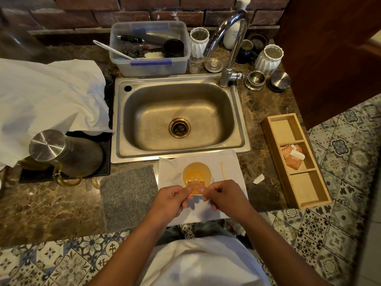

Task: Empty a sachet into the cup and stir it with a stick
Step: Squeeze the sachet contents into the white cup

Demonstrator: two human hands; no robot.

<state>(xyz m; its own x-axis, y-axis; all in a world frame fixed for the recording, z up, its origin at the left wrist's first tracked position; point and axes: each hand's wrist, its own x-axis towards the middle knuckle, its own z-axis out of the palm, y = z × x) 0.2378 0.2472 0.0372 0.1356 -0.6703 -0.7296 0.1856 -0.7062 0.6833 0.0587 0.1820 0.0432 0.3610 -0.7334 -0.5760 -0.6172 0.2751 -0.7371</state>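
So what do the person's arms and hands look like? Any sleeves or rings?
Both arms are bare up to the frame edge, no sleeves showing. The left hand and right hand wear no gloves, and no rings or watch can be seen. A white top covers the body.

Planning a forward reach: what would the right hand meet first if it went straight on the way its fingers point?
Probably the sachet the right hand already pinches, then the left hand; depth is unclear.
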